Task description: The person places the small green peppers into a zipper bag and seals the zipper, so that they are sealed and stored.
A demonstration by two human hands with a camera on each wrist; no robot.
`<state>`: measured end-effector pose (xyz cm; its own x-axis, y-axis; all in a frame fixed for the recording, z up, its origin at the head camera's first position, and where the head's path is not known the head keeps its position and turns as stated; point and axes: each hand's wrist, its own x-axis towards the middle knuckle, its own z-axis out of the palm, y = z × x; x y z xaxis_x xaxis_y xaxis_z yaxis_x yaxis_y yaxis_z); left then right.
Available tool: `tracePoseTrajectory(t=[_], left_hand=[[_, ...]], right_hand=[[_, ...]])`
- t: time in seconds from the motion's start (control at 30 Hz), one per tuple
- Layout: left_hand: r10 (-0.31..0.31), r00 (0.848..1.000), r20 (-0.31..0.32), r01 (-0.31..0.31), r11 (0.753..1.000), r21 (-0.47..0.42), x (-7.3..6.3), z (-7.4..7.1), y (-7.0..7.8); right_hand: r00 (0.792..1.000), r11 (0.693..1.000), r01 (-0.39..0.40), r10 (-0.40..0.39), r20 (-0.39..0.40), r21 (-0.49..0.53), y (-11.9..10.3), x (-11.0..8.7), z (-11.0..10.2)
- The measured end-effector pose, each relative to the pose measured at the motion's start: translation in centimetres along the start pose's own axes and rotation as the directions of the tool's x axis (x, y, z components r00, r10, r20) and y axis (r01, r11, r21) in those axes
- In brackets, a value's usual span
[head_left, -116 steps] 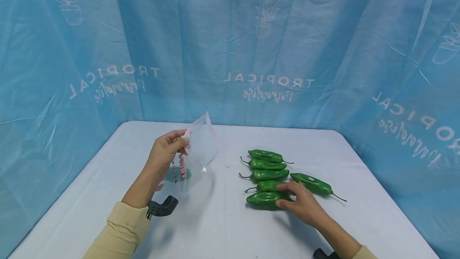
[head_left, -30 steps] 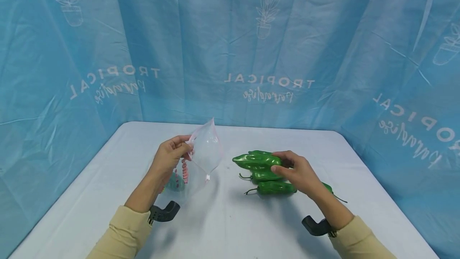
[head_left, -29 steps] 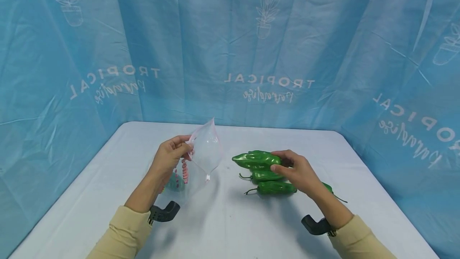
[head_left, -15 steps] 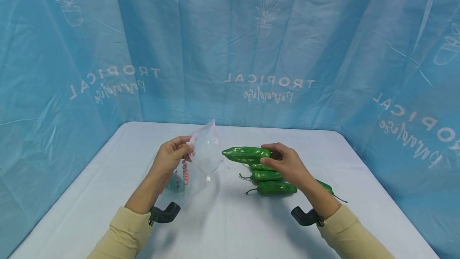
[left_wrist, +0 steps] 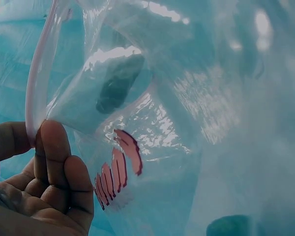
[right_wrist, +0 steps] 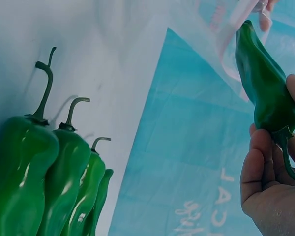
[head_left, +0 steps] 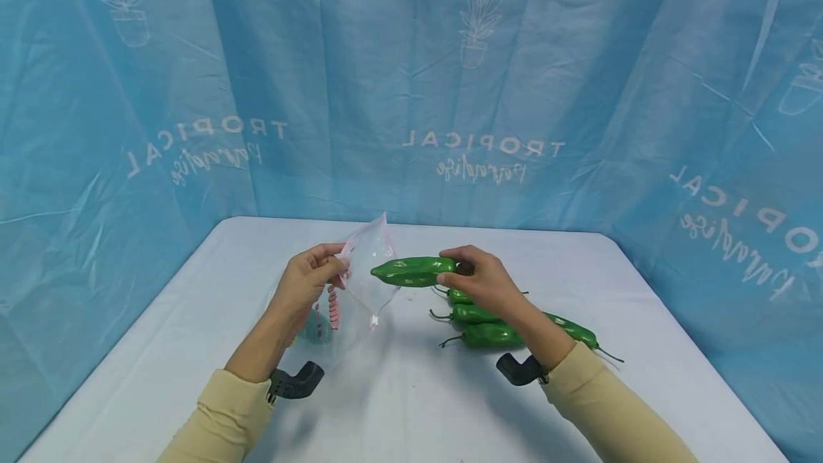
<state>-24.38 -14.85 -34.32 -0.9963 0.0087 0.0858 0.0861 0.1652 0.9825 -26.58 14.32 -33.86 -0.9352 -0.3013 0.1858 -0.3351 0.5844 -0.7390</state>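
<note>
In the head view my left hand pinches the edge of a clear zip bag and holds it up off the table, its mouth spread. My right hand grips a green chili pepper by its stem end. The pepper is level, its pointed tip overlapping the bag's mouth; whether it is inside cannot be told. In the left wrist view, pink striped markings show on the bag, and a dark elongated shape appears through the plastic. The right wrist view shows the held pepper's stem hanging over my fingers.
Several green chili peppers lie on the white table below my right hand: a stacked row with the nearest pepper partly behind my forearm, and another pepper slanting at the right. A blue printed curtain surrounds the table's back and sides.
My right hand has picked up the nearest pepper of the row, lifted it and carried it left to the bag. My left hand with the bag has shifted only slightly right.
</note>
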Motion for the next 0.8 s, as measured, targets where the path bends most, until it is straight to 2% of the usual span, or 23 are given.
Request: tracePoseTrajectory(t=[0.37, 0.6, 0.8], left_hand=[[0.014, 1.0, 0.004, -0.014, 1.0, -0.002, 0.1, 0.0, -0.1], [-0.002, 1.0, 0.007, 0.002, 1.0, -0.007, 0.1, 0.1, 0.0], [0.008, 1.0, 0.009, -0.008, 1.0, -0.006, 0.3, 0.0, -0.1]], right_hand=[[0.999, 1.0, 0.015, -0.015, 0.037, 0.004, -1.0, 1.3, 1.2], [0.998, 1.0, 0.023, -0.023, 0.054, -0.012, -1.6, 1.9, 1.9], [0.997, 0.997, 0.056, -0.053, 0.052, -0.048, -1.9, 2.3, 2.6]])
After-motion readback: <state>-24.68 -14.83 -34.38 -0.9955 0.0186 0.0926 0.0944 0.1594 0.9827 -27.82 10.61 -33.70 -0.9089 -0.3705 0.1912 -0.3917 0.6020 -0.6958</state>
